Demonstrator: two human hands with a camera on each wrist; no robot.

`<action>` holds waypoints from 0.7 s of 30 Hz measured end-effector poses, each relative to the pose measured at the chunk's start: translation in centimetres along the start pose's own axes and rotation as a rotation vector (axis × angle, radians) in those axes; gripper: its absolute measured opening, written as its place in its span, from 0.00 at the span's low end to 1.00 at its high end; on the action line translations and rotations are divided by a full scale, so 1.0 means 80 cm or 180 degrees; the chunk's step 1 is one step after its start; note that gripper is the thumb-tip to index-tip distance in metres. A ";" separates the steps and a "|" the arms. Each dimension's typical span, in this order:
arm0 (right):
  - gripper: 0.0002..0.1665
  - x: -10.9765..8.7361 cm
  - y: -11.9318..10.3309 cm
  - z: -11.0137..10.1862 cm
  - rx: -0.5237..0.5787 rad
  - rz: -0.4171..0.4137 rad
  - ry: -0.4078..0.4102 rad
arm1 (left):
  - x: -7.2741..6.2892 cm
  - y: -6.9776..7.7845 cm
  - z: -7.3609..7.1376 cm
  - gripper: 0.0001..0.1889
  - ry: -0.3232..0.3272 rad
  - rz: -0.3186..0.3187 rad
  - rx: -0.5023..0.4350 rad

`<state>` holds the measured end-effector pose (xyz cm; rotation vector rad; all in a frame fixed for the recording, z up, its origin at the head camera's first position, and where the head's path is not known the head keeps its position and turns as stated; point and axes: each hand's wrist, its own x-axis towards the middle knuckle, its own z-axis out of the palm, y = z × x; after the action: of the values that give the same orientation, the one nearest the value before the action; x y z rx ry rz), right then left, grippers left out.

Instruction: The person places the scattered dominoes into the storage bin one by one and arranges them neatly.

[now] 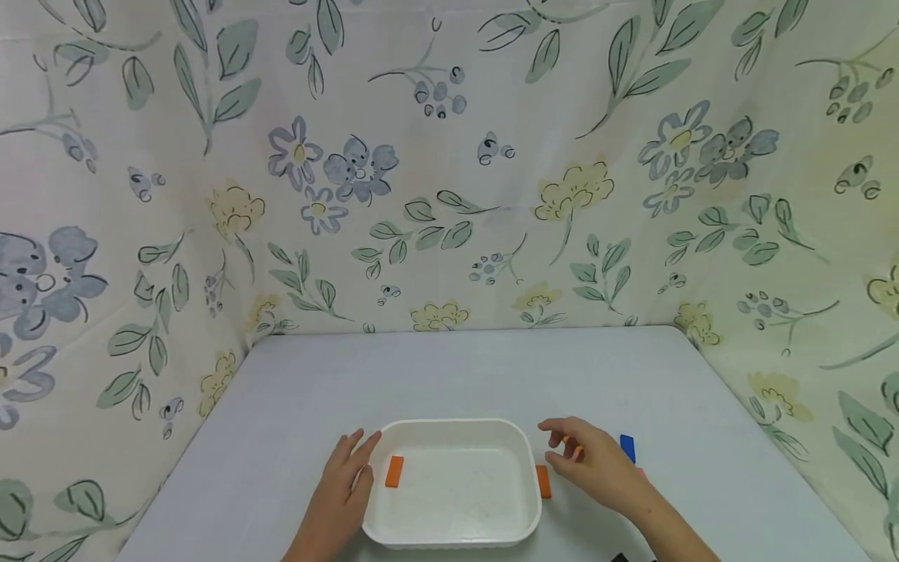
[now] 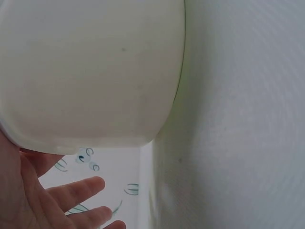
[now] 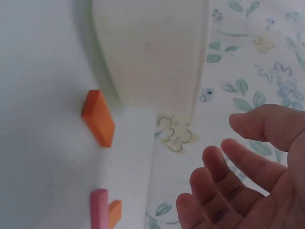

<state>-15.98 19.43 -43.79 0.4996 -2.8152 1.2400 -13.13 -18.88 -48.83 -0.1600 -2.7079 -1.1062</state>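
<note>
A white plastic tub [image 1: 456,540] sits on the table with one orange block [image 1: 395,471] lying inside near its left wall. At the tub's left rim is my left hand [image 1: 340,492], its index finger by the upper left corner. In the left wrist view, the other fingers [image 2: 76,191] spread beside the tub's outer wall. My right hand [image 1: 597,464] hovers right of the tub, fingers loosely bent, with nothing between thumb and fingertips. Just outside the right wall lies a second orange block [image 1: 544,481], also seen in the right wrist view.
Beyond the right hand lie a blue block [image 1: 627,448] and a pink block [image 3: 99,210], with another orange block [image 3: 114,213] beside the pink one. A small dark object [image 1: 620,558] shows at the bottom edge. Floral cloth [image 1: 449,156] hangs around the white table [image 1: 449,375].
</note>
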 end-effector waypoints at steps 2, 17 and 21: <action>0.21 -0.001 0.004 -0.001 -0.0011 0.0017 -0.0025 | 0.000 0.000 -0.001 0.24 0.0004 0.0000 0.0022; 0.28 -0.002 0.039 0.016 -0.0698 -0.0038 -0.0115 | -0.003 0.000 -0.001 0.25 0.0031 0.0045 0.0055; 0.28 -0.002 0.050 0.023 -0.0817 -0.0150 -0.0055 | -0.004 -0.001 -0.001 0.24 0.0065 0.0103 0.0046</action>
<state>-16.83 20.65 -47.90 0.5595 -2.8987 0.8520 -12.84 -19.01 -48.86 -0.1886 -2.6851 -1.0733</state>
